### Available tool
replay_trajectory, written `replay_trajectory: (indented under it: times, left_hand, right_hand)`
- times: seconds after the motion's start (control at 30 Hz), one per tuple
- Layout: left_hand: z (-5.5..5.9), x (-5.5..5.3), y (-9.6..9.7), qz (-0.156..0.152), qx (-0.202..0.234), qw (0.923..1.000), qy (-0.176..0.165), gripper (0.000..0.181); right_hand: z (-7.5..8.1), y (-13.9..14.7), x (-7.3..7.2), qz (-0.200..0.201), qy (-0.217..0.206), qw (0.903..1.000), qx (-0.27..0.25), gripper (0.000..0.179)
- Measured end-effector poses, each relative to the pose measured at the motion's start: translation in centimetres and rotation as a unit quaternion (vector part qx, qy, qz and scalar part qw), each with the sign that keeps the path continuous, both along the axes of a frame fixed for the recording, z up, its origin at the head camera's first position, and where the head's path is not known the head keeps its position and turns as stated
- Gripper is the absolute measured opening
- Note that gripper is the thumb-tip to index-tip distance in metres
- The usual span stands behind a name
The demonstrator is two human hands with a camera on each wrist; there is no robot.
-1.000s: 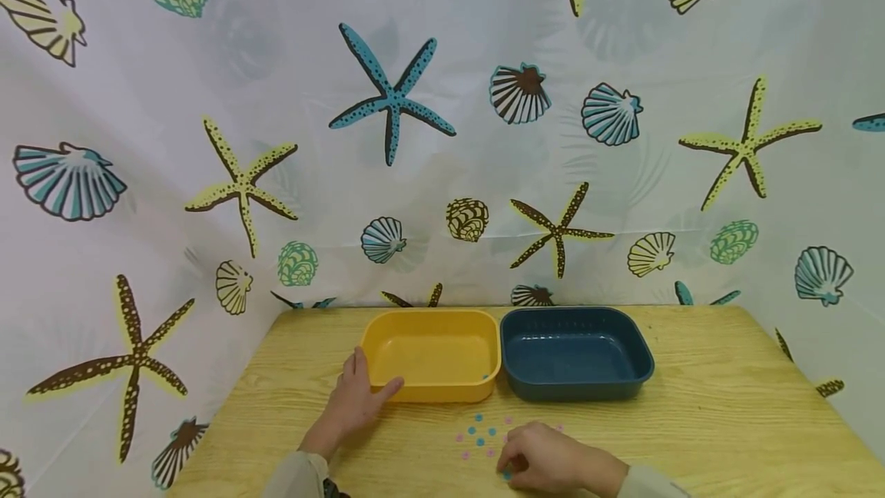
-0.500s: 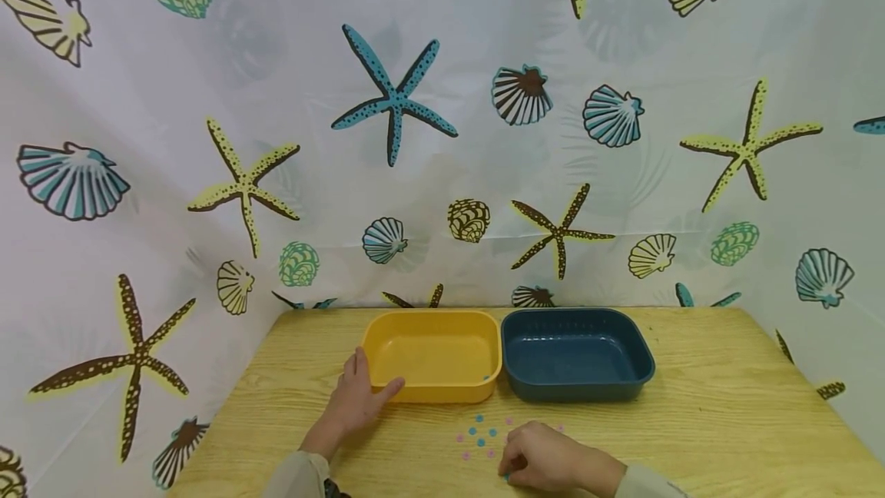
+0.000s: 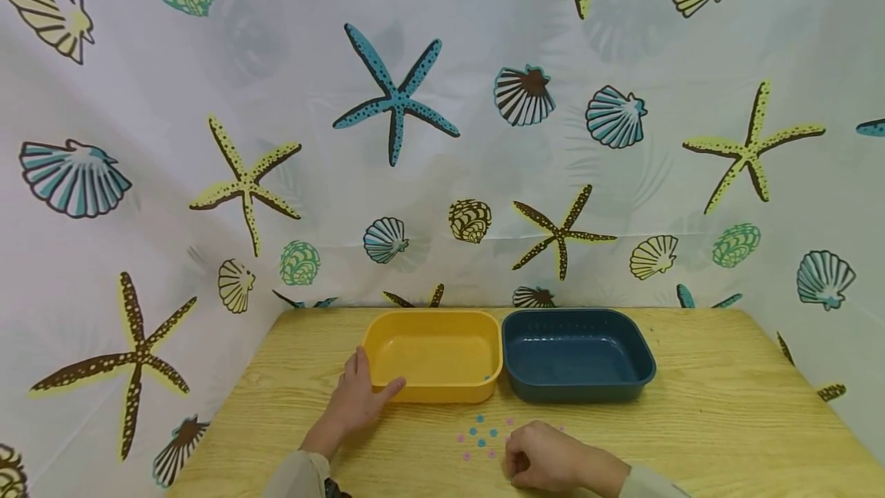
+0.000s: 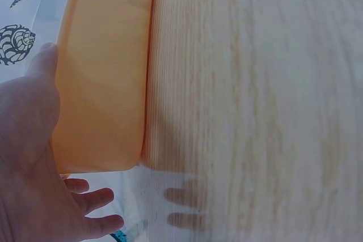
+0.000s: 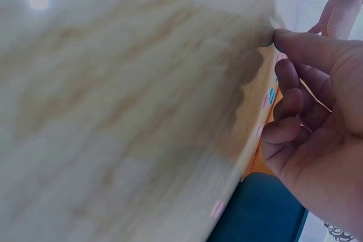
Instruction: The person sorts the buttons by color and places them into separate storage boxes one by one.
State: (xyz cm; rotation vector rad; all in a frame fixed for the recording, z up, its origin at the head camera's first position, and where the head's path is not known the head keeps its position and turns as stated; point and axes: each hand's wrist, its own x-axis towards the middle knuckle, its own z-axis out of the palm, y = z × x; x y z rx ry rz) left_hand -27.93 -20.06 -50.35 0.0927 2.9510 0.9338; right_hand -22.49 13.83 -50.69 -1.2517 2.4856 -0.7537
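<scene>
My left hand [image 3: 356, 400] rests on the left front corner of a yellow tray [image 3: 432, 393], thumb over the front rim, fingers along the side. In the left wrist view the fingers [image 4: 93, 201] spread past the tray's end. My right hand [image 3: 546, 456] is down at the table in front, with thumb and index fingertips together in a pinch. The small blue button at those fingertips is hidden behind them now. In the right wrist view the thumb [image 5: 309, 46] meets the tabletop and the other fingers curl in. Several small blue buttons [image 3: 482, 443] and pink buttons [image 3: 466, 456] lie just left.
A dark blue tray [image 3: 579, 391] stands against the yellow tray's right side. One blue button [image 3: 487, 377] is inside the yellow tray at its front right. The wooden table [image 3: 733, 406] ends at a white curtain [image 3: 442, 175] printed with shells and starfish.
The blue button under my right fingertips, visible before, has gone out of sight as the hand shifted slightly right. My left hand stays on the yellow tray.
</scene>
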Motion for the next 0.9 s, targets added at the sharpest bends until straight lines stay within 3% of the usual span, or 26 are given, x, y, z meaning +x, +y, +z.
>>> replay_trajectory:
  times: [0.3, 0.57, 0.9]
  left_hand:
    - [0.0, 0.0, 0.0, -0.002, 0.003, 1.0000, 0.006, 0.112]
    - [0.2, 0.2, 0.1, 0.003, 0.007, 1.0000, -0.001, 0.113]
    - [0.2, 0.2, 0.1, 0.002, 0.007, 1.0000, -0.002, 0.112]
  right_hand:
    - [0.2, 0.7, 0.1, -0.010, -0.009, 0.9997, -0.019, 0.013]
    - [0.8, 1.8, -0.5, -0.040, -0.055, 0.9967, -0.044, 0.012]
    - [1.7, 2.8, -1.0, -0.037, -0.042, 0.9938, -0.097, 0.008]
